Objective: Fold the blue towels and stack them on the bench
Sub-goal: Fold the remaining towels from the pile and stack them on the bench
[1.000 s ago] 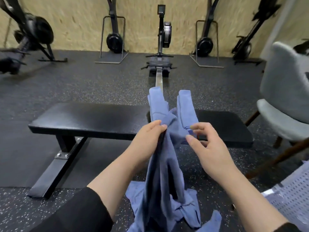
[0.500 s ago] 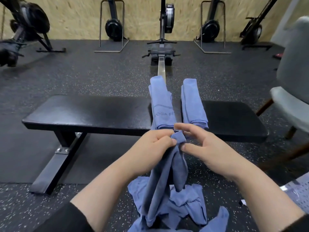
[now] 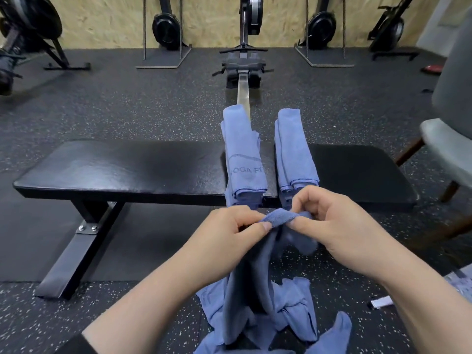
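Both hands hold one blue towel by its top edge in front of the black bench. My left hand pinches the edge on the left and my right hand pinches it on the right, a short strip stretched between them. The rest of the towel hangs down onto a heap of blue towels on the floor. Two folded blue towel stacks lie across the bench: the left stack, marked YOGA FIT, and the right stack.
A grey chair stands at the right, close to the bench end. A rowing machine runs away behind the bench, with more gym machines along the far wall. A white mesh basket corner shows at the lower right.
The camera has tilted down. My hands have come lower and nearer to me, and the towel's top edge is now pulled into a short strip between them.
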